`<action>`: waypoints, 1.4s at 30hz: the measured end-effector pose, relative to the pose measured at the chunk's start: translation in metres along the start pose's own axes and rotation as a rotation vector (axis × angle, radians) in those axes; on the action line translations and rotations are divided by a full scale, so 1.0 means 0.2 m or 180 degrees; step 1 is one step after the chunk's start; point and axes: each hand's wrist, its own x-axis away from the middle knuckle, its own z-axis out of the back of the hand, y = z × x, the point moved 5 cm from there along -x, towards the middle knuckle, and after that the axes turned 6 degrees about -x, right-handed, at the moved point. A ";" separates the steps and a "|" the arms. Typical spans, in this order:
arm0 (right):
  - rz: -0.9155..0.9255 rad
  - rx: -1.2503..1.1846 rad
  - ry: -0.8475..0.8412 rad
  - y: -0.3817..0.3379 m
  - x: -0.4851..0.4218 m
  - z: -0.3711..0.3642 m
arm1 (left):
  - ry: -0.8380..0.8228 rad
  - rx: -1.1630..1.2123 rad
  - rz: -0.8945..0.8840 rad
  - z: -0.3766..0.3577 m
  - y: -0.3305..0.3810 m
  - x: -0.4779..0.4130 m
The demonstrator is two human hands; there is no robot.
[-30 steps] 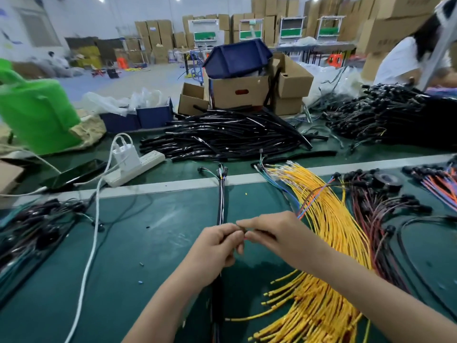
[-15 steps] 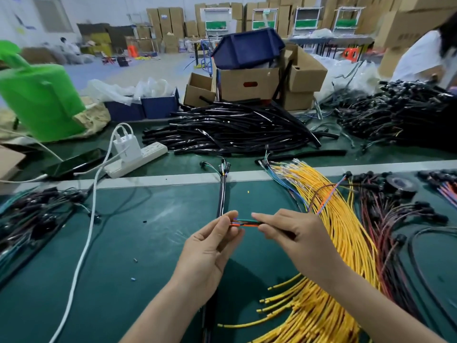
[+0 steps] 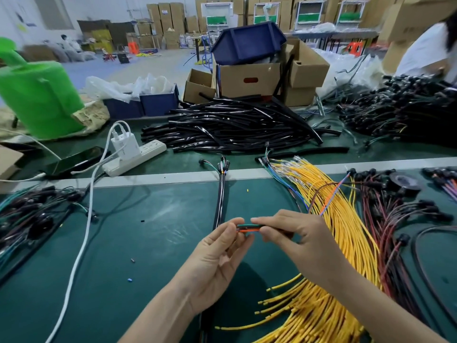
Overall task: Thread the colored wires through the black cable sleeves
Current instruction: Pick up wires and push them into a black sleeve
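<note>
Over the green mat, my left hand (image 3: 220, 253) pinches the end of a small bundle of colored wires (image 3: 248, 228), green and orange showing between my fingertips. My right hand (image 3: 294, 236) grips the same bundle a little to the right, where it runs into my palm; whether a sleeve covers it there is hidden. A black cable sleeve (image 3: 220, 201) with wires coming out of its far end lies straight on the mat, running from my left hand toward the white strip. A heap of black sleeves (image 3: 230, 125) lies at the back centre.
A thick bundle of yellow wires (image 3: 333, 243) fans under my right arm. Dark red and black leads (image 3: 400, 219) lie right of it, and more harnesses (image 3: 29, 214) at the left. A white power strip (image 3: 134, 157) with a cable, a phone (image 3: 74, 160) and cardboard boxes (image 3: 249, 78) stand behind.
My hands have drawn apart by a few centimetres, baring a short length of green and orange wire between the fingertips. The view has also dropped closer to the mat.
</note>
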 end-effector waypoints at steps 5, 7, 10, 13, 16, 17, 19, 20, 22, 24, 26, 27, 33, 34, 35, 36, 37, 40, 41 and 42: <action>-0.0015 0.0049 -0.0084 0.01 0.01 -0.01 | -0.0153 -0.0146 0.0019 -0.01 -0.02 0.00; -0.0046 -0.0049 -0.0116 0.02 0.02 0.00 | -0.0266 -0.0152 0.0059 -0.02 -0.04 0.01; -0.0163 -0.0368 -0.0134 0.03 0.02 0.00 | -0.0405 -0.0121 0.0156 -0.04 -0.05 0.02; -0.0263 -0.0566 -0.0157 0.02 0.00 0.00 | -0.0399 -0.0164 0.0136 -0.03 -0.03 0.02; -0.0392 -0.0727 -0.0018 0.04 0.00 0.01 | -0.0203 -0.0779 -0.0419 -0.02 0.03 0.01; -0.0404 -0.0647 0.0024 0.04 0.00 0.01 | -0.0093 -0.1110 -0.0642 -0.02 0.05 0.01; -0.0375 -0.0415 0.0032 0.05 0.00 0.01 | 0.0135 -0.1728 -0.1026 -0.01 0.07 0.03; -0.0361 -0.0336 0.0021 0.06 0.00 0.00 | 0.0238 -0.2045 -0.1224 -0.01 0.08 0.04; -0.0381 -0.0286 -0.0003 0.07 0.01 0.00 | 0.0373 -0.2612 -0.1669 -0.01 0.09 0.06; -0.0400 -0.0283 -0.0034 0.07 0.01 -0.01 | 0.0454 -0.3091 -0.2050 -0.01 0.10 0.08; -0.0332 -0.0180 -0.0103 0.07 0.00 -0.01 | 0.0534 -0.3016 -0.1983 0.00 0.10 0.07; -0.0237 -0.0063 -0.0161 0.06 0.00 -0.01 | 0.0560 -0.2707 -0.1762 0.00 0.10 0.06; 0.0587 0.0492 -0.0165 -0.02 0.00 0.01 | 0.0316 -0.1576 -0.0822 0.02 0.07 0.02; 0.0621 0.0485 -0.0077 -0.03 0.00 0.01 | 0.0348 -0.1691 -0.0916 0.02 0.08 0.02; 0.0639 0.0430 -0.0008 -0.03 0.00 0.02 | 0.0408 -0.1805 -0.1042 0.02 0.09 0.03; 0.0676 0.0381 0.0040 -0.04 -0.01 0.02 | 0.0459 -0.1896 -0.1166 0.01 0.10 0.03; 0.0720 0.0356 0.0063 -0.04 -0.01 0.01 | 0.0497 -0.1961 -0.1275 0.01 0.11 0.03; 0.0627 0.0051 0.0088 -0.03 -0.02 0.01 | 0.0511 -0.2068 -0.1407 0.00 0.13 0.02; 0.0530 -0.0095 0.0137 -0.01 -0.02 0.02 | 0.0443 -0.2238 -0.1423 -0.02 0.15 0.02; 0.0411 -0.0231 0.0194 0.01 -0.02 0.03 | 0.0306 -0.2546 -0.1452 -0.05 0.19 0.01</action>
